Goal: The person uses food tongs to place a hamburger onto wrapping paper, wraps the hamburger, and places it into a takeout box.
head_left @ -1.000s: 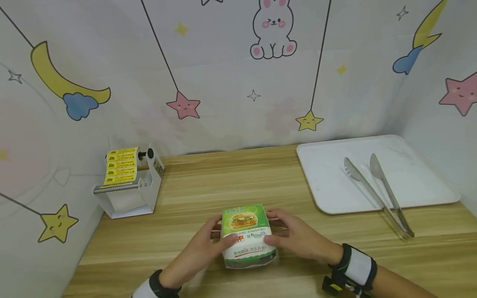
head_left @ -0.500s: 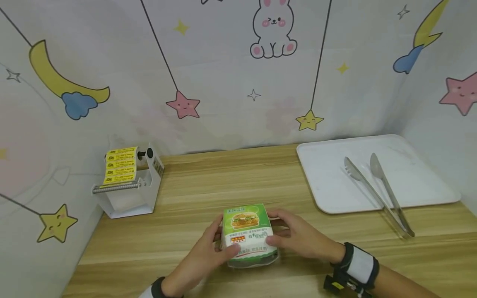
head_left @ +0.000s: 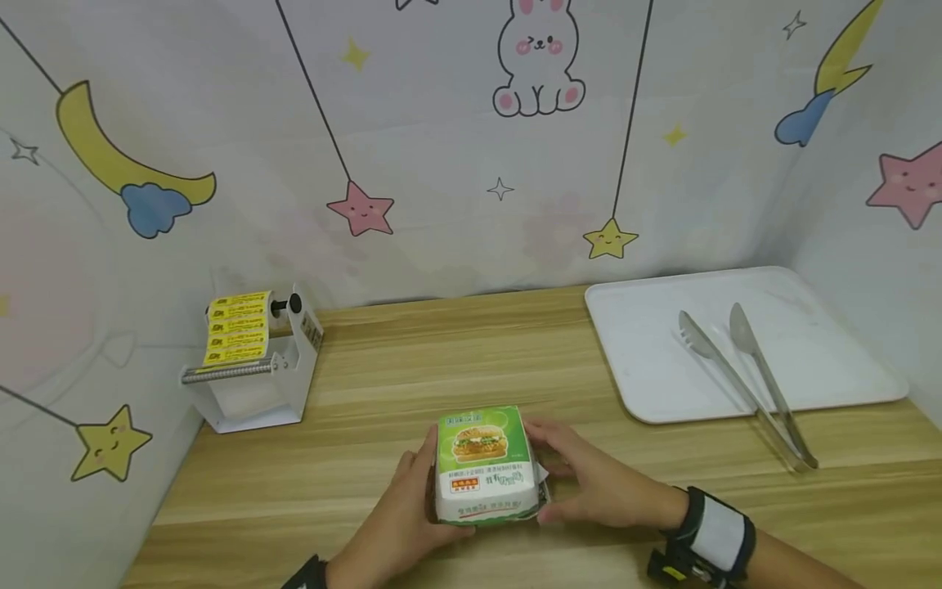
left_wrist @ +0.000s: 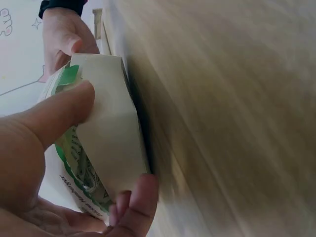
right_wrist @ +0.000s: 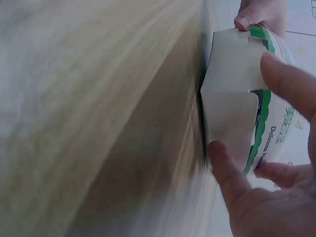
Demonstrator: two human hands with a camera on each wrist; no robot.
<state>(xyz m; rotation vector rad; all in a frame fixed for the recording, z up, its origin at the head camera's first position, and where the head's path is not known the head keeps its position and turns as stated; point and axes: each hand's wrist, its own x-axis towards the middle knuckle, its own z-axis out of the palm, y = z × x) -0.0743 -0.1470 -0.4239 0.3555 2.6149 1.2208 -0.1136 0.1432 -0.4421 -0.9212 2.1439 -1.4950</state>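
Observation:
A burger box [head_left: 482,466] with a green-and-white lid and a printed burger stands on the wooden table before me. My left hand [head_left: 401,511] grips its left side, thumb at the near corner. On the right side, my right hand [head_left: 592,483] holds the box, its thumb by the near right corner. In the left wrist view the thumb [left_wrist: 74,103] presses at the lid's edge and a fingertip [left_wrist: 146,185] lies by the bottom edge. The right wrist view shows a gap with wrapping under the lid's green scalloped rim [right_wrist: 261,118]. The box's contents are mostly hidden.
A white dispenser [head_left: 294,384] with a roll of yellow labels [head_left: 239,327] stands at the left back. At the back right lies a white tray [head_left: 633,343]. Metal tongs [head_left: 761,401] rest across its near edge, handle end over the table [head_left: 412,352]. A patterned cloth wall [head_left: 441,164] rises behind.
Both thumbs have slid off the top of the lid down to the near corners. The box has shifted slightly left, and a pale flap now shows at its right side.

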